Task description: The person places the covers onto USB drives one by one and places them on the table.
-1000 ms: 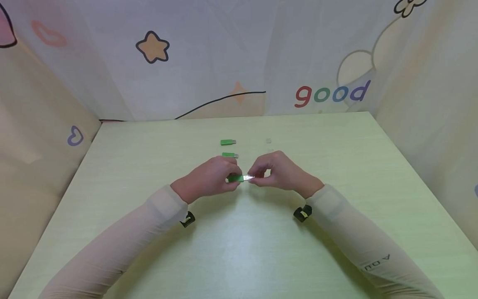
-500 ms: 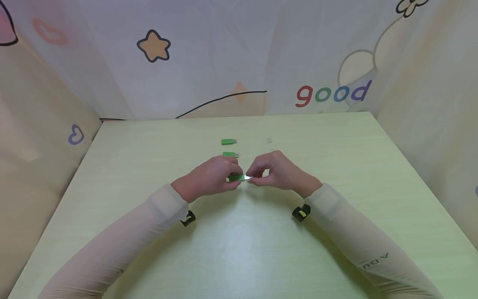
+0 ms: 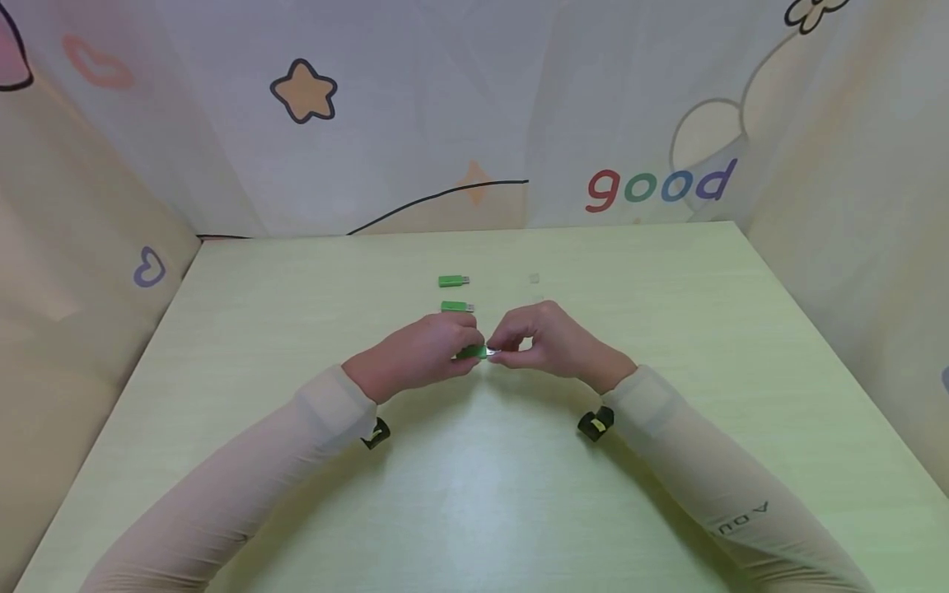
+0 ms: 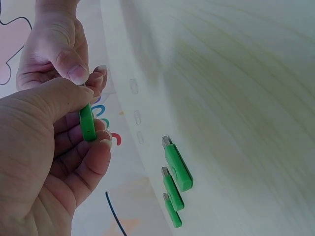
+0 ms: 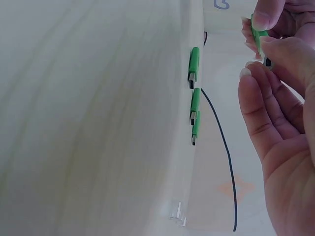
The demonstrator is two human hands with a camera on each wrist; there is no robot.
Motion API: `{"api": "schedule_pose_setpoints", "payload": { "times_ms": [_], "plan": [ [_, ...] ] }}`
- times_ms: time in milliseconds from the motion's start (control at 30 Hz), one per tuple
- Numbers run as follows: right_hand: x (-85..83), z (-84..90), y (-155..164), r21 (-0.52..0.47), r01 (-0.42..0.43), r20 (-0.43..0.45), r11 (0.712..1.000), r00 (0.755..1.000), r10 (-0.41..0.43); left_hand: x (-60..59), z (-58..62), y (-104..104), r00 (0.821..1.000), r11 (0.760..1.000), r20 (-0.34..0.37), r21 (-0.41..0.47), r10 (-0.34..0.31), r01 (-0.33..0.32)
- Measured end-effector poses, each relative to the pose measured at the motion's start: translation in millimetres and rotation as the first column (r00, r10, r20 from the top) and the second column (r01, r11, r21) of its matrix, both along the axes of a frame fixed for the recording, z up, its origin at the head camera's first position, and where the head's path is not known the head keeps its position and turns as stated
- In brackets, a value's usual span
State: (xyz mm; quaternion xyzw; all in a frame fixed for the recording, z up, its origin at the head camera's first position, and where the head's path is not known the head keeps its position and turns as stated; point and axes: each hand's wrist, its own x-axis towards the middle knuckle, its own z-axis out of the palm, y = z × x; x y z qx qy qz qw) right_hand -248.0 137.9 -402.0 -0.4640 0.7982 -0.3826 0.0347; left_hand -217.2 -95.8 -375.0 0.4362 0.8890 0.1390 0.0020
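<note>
My left hand (image 3: 423,350) pinches the green body of a USB stick (image 4: 87,125) between thumb and fingers, just above the table. My right hand (image 3: 559,346) meets it from the right, thumb and fingertips pinching what looks like a small clear cap (image 5: 251,63) at the metal plug end. Those fingers mostly hide the cap and plug, so how far it covers the plug is unclear. On the table behind the left hand lie more green USB sticks, including a far one (image 3: 450,281) and a nearer one (image 3: 455,306); the left wrist view shows a third stick (image 4: 178,167).
Small clear caps lie beyond the right hand, one (image 3: 534,278) at the back and another (image 4: 134,86) closer in the left wrist view. The pale table (image 3: 474,494) ends at a printed curtain (image 3: 415,123) behind and at both sides.
The right hand has edged left toward the left hand, and less of the silver end shows between them. The left hand has shifted very slightly right, still pinching the USB stick.
</note>
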Motion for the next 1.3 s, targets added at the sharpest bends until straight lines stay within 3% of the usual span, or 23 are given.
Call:
{"api": "schedule_pose_setpoints", "payload": {
  "times_ms": [333, 633, 833, 1300],
  "plan": [
    [0.1, -3.7, 2, 0.054, 0.035, -0.011, 0.998, 0.999, -0.034, -1.4, -6.4, 6, 1.0, 1.0, -0.017, 0.01, 0.0, 0.0],
    [-7.0, -7.3, 3, 0.128, 0.098, -0.042, 0.987, 0.995, -0.093, -5.5, -13.7, 10, 0.993, 0.993, 0.029, 0.007, 0.115, -0.116],
    [-10.8, -8.7, 6, 0.161, 0.118, -0.023, 0.98, 0.993, -0.116, -12.3, -19.4, 16, 0.985, 0.988, 0.074, 0.016, 0.155, -0.156],
    [-15.7, -8.9, 0, 0.357, 0.133, 0.058, 0.925, 0.985, -0.164, -23.2, -34.7, 30, 0.985, 0.989, 0.101, -0.062, 0.141, -0.135]
  ]
}}
